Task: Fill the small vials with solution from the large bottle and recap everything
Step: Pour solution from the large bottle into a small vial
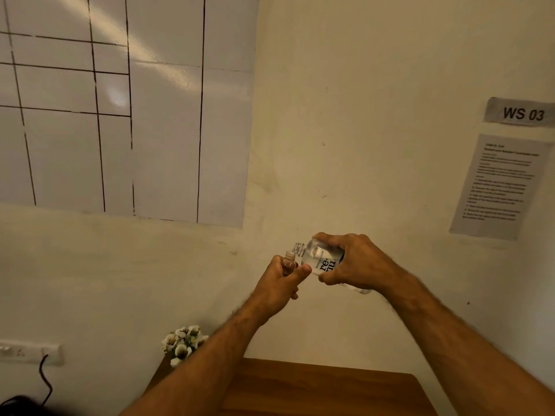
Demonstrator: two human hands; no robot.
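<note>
Both hands are raised in front of the wall, above the table. My left hand (283,279) grips a small clear vial (289,259) upright, its open neck sticking out above my fingers. My right hand (353,262) holds the large clear bottle (319,258), which has dark lettering on its label. The bottle is tipped to the left, uncapped, with its threaded mouth right over the vial's opening. No caps are in view.
A wooden table (324,388) shows at the bottom edge. White artificial flowers (183,343) stand at its back left corner. The wall carries a gridded whiteboard sheet (126,100), a "WS 03" label (522,113) and a printed instruction sheet (500,187). A socket strip with a cable (30,352) is at lower left.
</note>
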